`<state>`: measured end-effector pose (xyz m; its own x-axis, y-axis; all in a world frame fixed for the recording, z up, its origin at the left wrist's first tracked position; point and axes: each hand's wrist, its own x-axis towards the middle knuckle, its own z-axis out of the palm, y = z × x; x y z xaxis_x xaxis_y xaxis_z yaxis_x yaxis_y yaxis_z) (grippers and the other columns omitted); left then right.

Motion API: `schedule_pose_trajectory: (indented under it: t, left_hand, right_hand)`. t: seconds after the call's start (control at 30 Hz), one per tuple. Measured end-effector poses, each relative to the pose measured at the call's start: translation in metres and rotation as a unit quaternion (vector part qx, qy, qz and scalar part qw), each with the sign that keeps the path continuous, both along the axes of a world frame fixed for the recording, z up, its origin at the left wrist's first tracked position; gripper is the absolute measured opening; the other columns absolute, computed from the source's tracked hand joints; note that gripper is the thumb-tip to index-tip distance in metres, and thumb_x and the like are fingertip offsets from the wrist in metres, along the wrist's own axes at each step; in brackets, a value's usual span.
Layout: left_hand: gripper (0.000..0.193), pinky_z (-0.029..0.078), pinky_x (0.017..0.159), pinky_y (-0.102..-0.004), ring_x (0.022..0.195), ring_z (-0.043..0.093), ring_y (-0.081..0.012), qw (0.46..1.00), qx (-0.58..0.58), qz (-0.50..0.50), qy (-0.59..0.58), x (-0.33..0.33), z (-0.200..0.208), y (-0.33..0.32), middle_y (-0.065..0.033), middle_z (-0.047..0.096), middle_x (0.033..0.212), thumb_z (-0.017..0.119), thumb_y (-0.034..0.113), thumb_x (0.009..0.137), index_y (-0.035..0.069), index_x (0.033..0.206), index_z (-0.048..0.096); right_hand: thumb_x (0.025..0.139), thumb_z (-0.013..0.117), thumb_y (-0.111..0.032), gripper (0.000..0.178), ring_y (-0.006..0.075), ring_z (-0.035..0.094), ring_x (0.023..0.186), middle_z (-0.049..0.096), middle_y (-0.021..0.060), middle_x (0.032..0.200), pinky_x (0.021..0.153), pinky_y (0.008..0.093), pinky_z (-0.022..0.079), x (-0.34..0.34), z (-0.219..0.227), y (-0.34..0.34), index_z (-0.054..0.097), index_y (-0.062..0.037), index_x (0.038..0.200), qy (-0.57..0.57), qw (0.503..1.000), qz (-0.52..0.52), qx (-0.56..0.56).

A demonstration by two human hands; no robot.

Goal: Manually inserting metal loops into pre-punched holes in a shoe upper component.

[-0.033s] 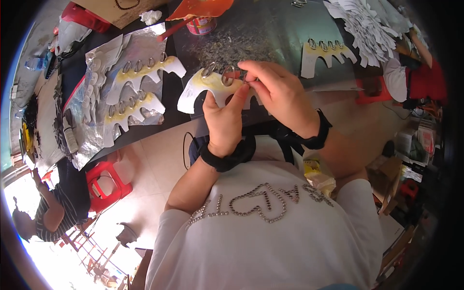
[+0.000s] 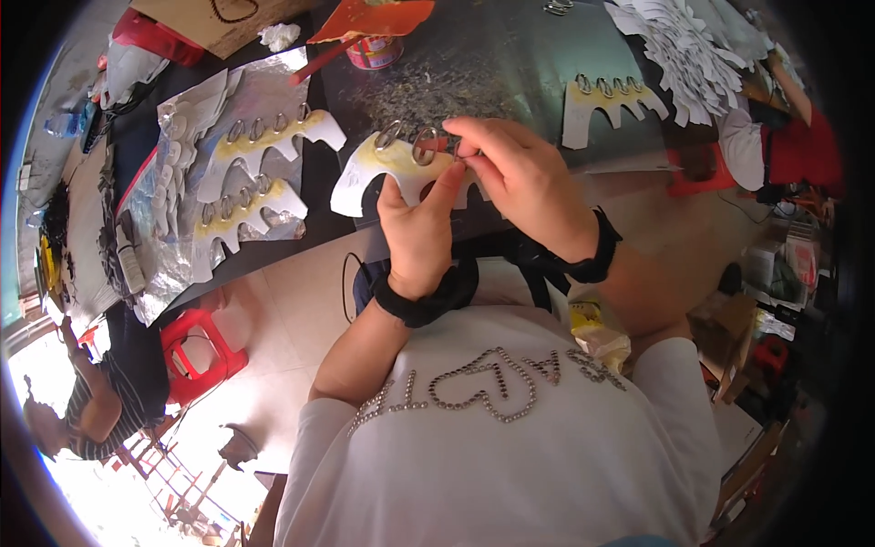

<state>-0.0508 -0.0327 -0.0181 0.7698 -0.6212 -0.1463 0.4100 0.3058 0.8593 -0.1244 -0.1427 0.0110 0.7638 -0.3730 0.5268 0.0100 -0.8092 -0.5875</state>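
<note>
A white, arched cut-out piece [image 2: 365, 166], smeared with yellowish glue along its upper edge, is held at the near edge of the table. My left hand [image 2: 419, 232] grips its lower side, thumb on top. Two oval metal rings stand on the piece; the nearer to my fingers is one ring [image 2: 416, 149]. My right hand [image 2: 529, 182] pinches at the piece's right part, beside my left thumb. A thin metal bit shows between those fingertips, probably another ring, but mostly hidden. The piece's right end is covered by my hands.
Similar ringed pieces lie left, an upper one [image 2: 211, 173] and a lower one [image 2: 208, 232], and one right [image 2: 576, 118]. Beyond my hands stands a pink can [image 2: 374, 55] under an orange sheet [image 2: 383, 18]. White cut-outs [image 2: 661, 50] pile far right. People are at both sides; a red stool [image 2: 219, 360] stands left.
The whole view has shifted very slightly. Both hands keep their hold, and the rings on the piece look the same.
</note>
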Motion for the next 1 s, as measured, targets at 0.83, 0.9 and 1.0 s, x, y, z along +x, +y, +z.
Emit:
schedule_pose_trajectory:
  t: [0.83,0.9,1.0]
  left_hand:
    - [0.022,0.049,0.067,-0.0227,0.08,0.06,-0.0088,0.997,0.036,-0.028,0.07,0.006,0.003,-0.005,-0.0029,0.064,0.091,0.065,0.002,0.085,0.001,0.106,0.058]
    - [0.023,0.048,0.067,-0.0227,0.079,0.06,-0.009,0.994,0.022,-0.062,0.083,0.009,0.0,-0.006,-0.0026,0.063,0.089,0.064,-0.001,0.083,0.002,0.105,0.058]
    - [0.022,0.048,0.066,-0.0219,0.078,0.059,-0.0082,0.994,0.002,-0.016,0.112,0.003,0.003,-0.01,-0.0018,0.063,0.089,0.066,0.002,0.085,0.002,0.105,0.058]
  right_hand:
    - [0.073,0.06,0.014,0.04,0.032,0.057,0.086,0.056,0.0128,0.09,0.076,0.0401,0.048,0.002,-0.007,-0.009,0.052,-0.0021,0.109,-0.014,0.996,0.069,-0.05]
    - [0.073,0.061,0.015,0.041,0.0311,0.057,0.085,0.056,0.0123,0.089,0.075,0.0394,0.048,-0.001,-0.008,-0.01,0.052,-0.0018,0.109,-0.018,0.996,0.073,-0.047]
    - [0.074,0.062,0.015,0.045,0.0275,0.06,0.085,0.059,0.0113,0.091,0.072,0.0359,0.05,-0.005,-0.009,-0.011,0.053,-0.0014,0.115,-0.007,0.998,0.055,-0.014]
